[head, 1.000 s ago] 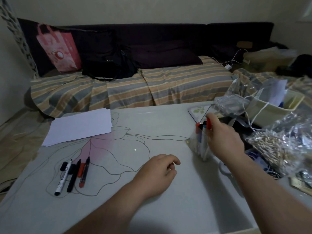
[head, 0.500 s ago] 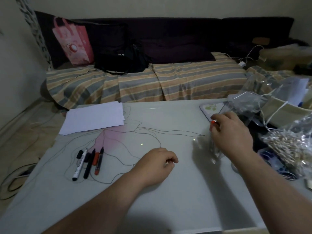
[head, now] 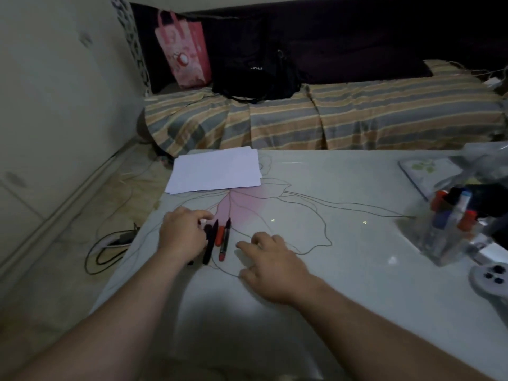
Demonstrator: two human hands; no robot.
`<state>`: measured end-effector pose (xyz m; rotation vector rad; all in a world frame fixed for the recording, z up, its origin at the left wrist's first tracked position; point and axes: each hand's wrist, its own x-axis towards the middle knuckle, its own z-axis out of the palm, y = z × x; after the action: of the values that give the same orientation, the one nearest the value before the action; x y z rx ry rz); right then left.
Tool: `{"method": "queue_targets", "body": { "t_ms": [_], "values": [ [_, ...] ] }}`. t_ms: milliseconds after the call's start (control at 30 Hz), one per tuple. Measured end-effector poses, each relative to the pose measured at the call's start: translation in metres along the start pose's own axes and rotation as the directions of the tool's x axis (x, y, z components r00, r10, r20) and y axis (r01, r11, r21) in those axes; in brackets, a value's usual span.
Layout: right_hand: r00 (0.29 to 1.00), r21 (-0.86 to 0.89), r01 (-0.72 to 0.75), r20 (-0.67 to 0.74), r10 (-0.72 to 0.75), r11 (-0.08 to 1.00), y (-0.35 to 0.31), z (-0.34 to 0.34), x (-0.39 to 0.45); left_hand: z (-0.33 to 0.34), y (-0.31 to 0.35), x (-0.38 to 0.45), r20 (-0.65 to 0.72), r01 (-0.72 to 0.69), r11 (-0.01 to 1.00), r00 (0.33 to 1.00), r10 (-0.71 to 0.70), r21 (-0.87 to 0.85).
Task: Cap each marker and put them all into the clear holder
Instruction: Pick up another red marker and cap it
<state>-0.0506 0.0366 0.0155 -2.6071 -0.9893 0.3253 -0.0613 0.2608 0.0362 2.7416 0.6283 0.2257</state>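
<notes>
While our left hand [head: 181, 237] curls loosely over the loose markers [head: 217, 242] near the table's [head: 343, 284] left edge, gripping nothing we can confirm, our right hand [head: 270, 266] rests open and empty just beside them. We should pinch one barrel, seat its cap squarely, and avoid nudging pens off that edge. Bare tabletop gives us a clear run to the clear holder [head: 450, 232] far right.
</notes>
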Motion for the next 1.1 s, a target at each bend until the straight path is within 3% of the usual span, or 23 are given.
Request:
{"method": "queue_targets", "body": {
  "t_ms": [267,500,733,933,1100],
  "values": [
    [0.998,-0.178,-0.036,0.038,0.044,0.983,-0.028,0.030,0.031,0.012,-0.005,0.003,0.079,0.002,0.996,0.997,-0.008,0.085],
    [0.979,-0.184,-0.170,-0.146,0.144,0.968,-0.003,0.011,0.024,0.021,0.020,0.004,0.117,-0.009,0.953,0.993,-0.028,0.302],
    [0.934,-0.046,-0.350,-0.089,0.345,0.936,0.052,-0.019,-0.007,0.032,0.039,0.000,0.141,-0.116,0.959,0.987,0.081,0.258],
    [0.877,0.150,-0.470,-0.030,0.479,0.870,0.082,-0.044,-0.040,0.046,0.065,-0.009,0.278,-0.182,0.983,0.946,0.165,0.035],
    [0.851,0.466,-0.475,0.026,0.525,0.747,0.101,-0.059,-0.066,0.053,0.087,-0.019,0.242,-0.251,0.964,0.933,0.266,-0.092]
  ]
}}
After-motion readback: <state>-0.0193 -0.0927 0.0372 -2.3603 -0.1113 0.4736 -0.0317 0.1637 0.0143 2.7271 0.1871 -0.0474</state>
